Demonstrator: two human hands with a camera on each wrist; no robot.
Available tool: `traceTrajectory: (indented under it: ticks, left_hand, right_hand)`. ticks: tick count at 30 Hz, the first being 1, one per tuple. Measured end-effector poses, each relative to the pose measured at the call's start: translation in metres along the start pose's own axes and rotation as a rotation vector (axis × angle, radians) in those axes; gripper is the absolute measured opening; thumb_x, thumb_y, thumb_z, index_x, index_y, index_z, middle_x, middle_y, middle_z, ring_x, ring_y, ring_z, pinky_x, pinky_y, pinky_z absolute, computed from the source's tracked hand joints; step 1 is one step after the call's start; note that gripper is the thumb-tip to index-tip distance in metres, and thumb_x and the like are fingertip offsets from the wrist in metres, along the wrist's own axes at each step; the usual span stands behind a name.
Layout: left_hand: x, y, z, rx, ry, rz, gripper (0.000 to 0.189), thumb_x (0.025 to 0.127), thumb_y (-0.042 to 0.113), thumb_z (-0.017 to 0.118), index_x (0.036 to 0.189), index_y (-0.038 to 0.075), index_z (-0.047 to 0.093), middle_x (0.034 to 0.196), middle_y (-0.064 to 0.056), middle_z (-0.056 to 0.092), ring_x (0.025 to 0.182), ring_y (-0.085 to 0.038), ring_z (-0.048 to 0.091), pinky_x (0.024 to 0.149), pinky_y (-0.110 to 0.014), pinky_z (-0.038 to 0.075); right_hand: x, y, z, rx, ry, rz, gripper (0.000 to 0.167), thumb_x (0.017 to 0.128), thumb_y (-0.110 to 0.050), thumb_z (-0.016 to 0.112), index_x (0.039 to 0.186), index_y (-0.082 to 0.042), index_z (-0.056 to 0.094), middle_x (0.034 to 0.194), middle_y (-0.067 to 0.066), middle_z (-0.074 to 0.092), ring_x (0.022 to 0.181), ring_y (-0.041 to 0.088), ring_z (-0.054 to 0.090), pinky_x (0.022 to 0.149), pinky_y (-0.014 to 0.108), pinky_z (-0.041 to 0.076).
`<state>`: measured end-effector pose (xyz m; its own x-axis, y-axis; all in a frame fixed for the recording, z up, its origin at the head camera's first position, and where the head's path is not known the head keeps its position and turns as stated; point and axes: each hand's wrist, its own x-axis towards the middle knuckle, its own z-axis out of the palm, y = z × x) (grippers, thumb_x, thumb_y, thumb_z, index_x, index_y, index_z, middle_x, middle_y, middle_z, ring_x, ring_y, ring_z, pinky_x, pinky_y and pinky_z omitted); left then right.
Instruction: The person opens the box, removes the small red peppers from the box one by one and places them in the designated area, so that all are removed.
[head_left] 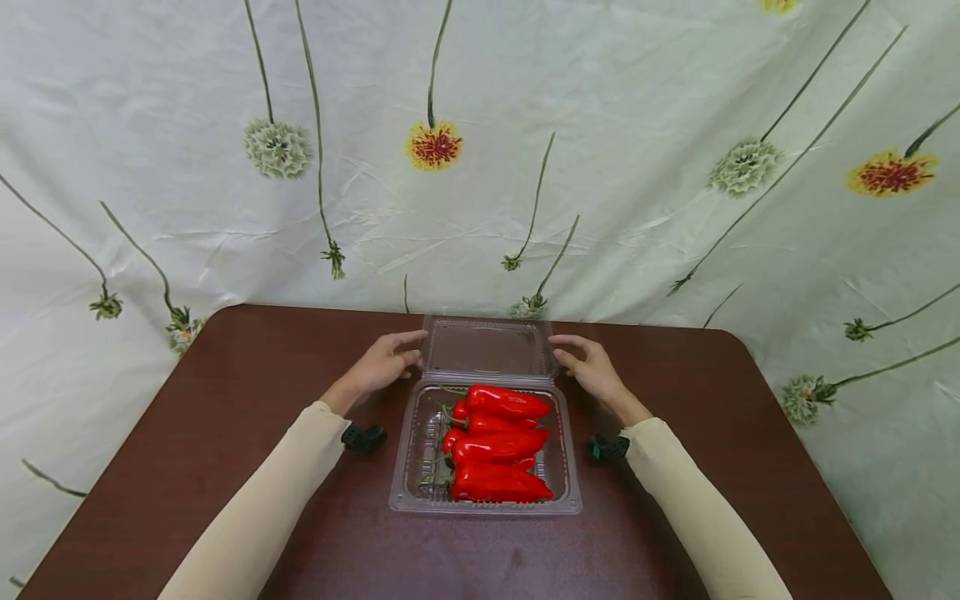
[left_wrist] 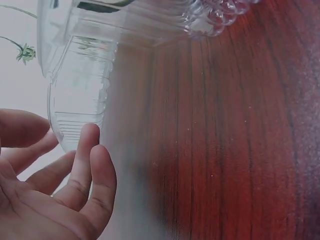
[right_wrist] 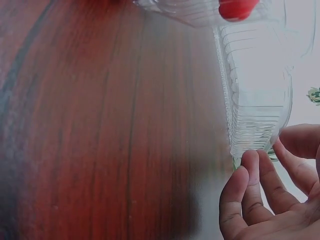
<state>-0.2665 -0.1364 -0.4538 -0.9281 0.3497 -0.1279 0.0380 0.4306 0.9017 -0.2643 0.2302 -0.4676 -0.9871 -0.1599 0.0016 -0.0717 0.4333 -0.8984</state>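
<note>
A clear plastic clamshell box [head_left: 399, 492] stands on the table with its lid [head_left: 483, 348] folded back at the far side. Several shiny red peppers [head_left: 495, 448] with green stems lie in its base. At the lid's left side is my left hand [head_left: 380, 363], fingers spread and lightly bent. Its fingertips [left_wrist: 90, 132] reach right to the lid's edge, the thumb by the rim. My right hand [head_left: 592, 367] mirrors it at the opposite side. There the fingertips [right_wrist: 250, 157] overlap the ribbed lid wall, with the thumb beside the rim.
The dark reddish-brown table [head_left: 517, 558] has rounded far corners. Behind it hangs a pale cloth [head_left: 480, 192] printed with flowers, close along the far edge near the lid. Black wrist devices [head_left: 363, 437] sit at both cuffs, beside the box.
</note>
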Motion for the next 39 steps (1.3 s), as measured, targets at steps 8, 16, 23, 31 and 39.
traceTrajectory:
  ticks: [8,16,23,31,39]
  left_hand:
    - [-0.017,-0.002,-0.003,0.018,0.057,0.025,0.048,0.107,0.014,0.046,0.154,0.008,0.039,0.154,-0.021,0.041,0.121,-0.036,0.060,0.091,-0.045,0.053]
    - [-0.050,0.001,-0.001,0.023,0.078,0.130,0.052,0.105,0.016,0.054,0.154,0.010,0.039,0.162,-0.014,0.031,0.116,-0.037,0.063,0.086,-0.041,0.053]
    - [-0.080,0.001,0.012,-0.039,0.060,0.200,0.055,0.101,0.016,0.062,0.152,0.010,0.043,0.163,-0.011,0.029,0.106,-0.028,0.067,0.085,-0.029,0.054]
    - [-0.115,-0.007,0.028,-0.216,-0.059,0.225,0.061,0.097,0.013,0.066,0.153,0.012,0.041,0.165,-0.006,0.024,0.122,-0.037,0.058,0.091,-0.025,0.053]
    - [-0.128,-0.022,0.039,-0.255,-0.170,0.275,0.070,0.093,0.005,0.069,0.154,0.004,0.035,0.166,-0.014,0.014,0.121,-0.039,0.054,0.086,-0.029,0.055]
  right_hand:
    - [-0.003,0.000,-0.002,0.013,-0.003,0.021,0.035,0.102,-0.014,0.058,0.136,-0.005,0.061,0.143,0.018,0.056,0.117,0.034,0.061,0.090,0.044,0.055]
    - [-0.006,0.000,-0.004,0.015,-0.017,0.009,0.038,0.102,-0.014,0.059,0.138,-0.002,0.058,0.144,0.020,0.054,0.118,0.036,0.059,0.091,0.047,0.054]
    - [-0.017,-0.026,-0.006,0.011,-0.036,0.002,0.038,0.102,-0.006,0.056,0.138,0.007,0.055,0.143,0.027,0.052,0.118,0.041,0.058,0.091,0.051,0.053]
    - [-0.012,-0.011,-0.006,0.012,-0.039,-0.005,0.039,0.103,-0.011,0.056,0.139,0.003,0.055,0.146,0.024,0.051,0.123,0.041,0.057,0.094,0.052,0.052]
    - [-0.009,0.001,-0.006,0.014,-0.030,0.014,0.037,0.103,-0.017,0.059,0.138,-0.006,0.059,0.147,0.017,0.052,0.123,0.035,0.058,0.095,0.048,0.053]
